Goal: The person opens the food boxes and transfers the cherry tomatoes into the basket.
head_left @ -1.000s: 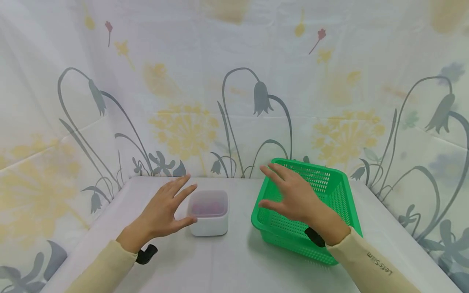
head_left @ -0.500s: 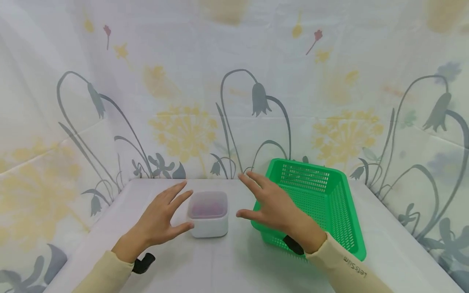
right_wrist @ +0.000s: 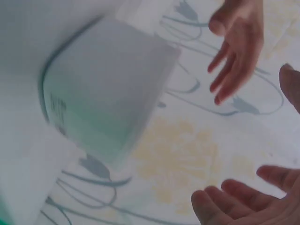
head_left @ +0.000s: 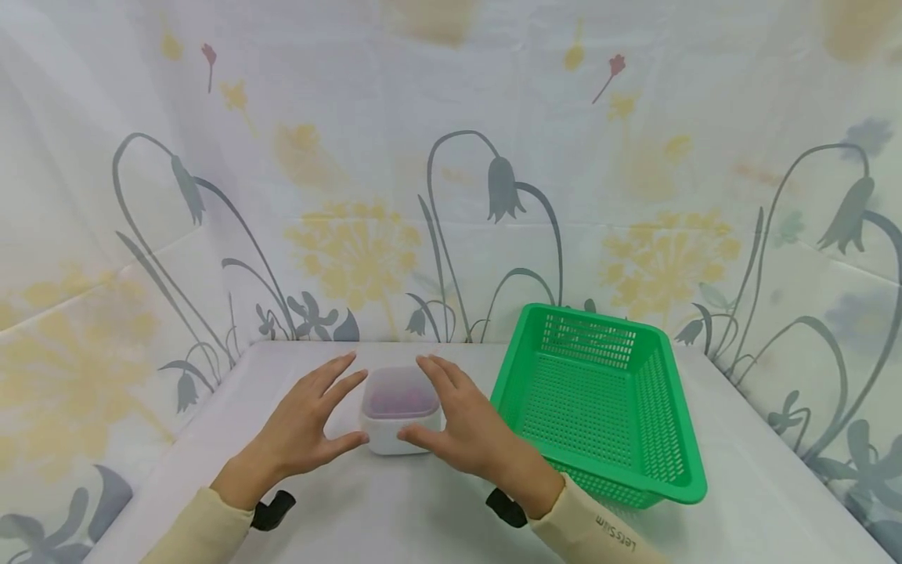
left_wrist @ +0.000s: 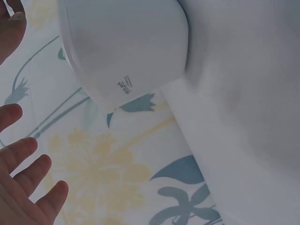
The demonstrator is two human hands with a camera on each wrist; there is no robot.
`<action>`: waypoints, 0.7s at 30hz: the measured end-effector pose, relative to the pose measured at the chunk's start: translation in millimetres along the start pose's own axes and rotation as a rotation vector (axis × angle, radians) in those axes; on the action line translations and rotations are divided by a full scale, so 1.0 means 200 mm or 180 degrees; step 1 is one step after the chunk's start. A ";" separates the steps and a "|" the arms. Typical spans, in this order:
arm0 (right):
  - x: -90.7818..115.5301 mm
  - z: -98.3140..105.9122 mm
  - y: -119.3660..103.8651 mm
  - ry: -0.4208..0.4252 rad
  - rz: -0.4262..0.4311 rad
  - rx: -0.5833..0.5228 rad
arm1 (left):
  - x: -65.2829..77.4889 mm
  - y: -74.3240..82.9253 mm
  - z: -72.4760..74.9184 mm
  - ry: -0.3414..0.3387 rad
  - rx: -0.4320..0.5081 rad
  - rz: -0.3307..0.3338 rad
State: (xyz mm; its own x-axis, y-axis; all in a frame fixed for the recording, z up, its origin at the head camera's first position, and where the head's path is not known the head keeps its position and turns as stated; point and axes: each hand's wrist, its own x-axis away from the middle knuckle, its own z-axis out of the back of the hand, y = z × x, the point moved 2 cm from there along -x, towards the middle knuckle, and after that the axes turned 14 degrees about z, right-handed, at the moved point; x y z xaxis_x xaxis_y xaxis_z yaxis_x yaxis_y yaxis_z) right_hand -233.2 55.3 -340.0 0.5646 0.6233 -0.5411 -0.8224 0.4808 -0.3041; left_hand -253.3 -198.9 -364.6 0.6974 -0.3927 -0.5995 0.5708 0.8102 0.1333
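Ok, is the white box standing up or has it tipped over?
Upright: the white box sits level on the table, its cloudy top facing up.

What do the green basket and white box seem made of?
The green basket looks like molded plastic, slightly glossy, with rows of small holes. The white box has smooth, evenly white walls: probably plastic, possibly ceramic. Its top seems frosted plastic, since pink shows through.

Smooth plas. box [left_wrist: 126,49] (w/ soft sheen)
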 end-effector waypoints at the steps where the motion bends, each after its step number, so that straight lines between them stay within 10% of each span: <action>1: 0.00 -0.02 0.00 0.0062 -0.0003 -0.0042 | 0.00 0.00 0.00 0.0007 0.0003 0.0002; 21: 0.03 -0.33 0.08 0.1142 -0.0644 -0.0883 | 0.02 -0.02 -0.02 -0.0105 0.0169 0.0059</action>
State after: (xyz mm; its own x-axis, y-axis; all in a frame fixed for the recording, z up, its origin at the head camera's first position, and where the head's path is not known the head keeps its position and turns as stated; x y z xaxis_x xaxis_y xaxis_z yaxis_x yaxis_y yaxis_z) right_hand -248.7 26.0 -399.4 0.6950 0.2593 -0.6706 -0.7141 0.3575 -0.6018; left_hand -254.7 -202.2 -370.4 0.7215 -0.3926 -0.5704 0.5792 0.7936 0.1865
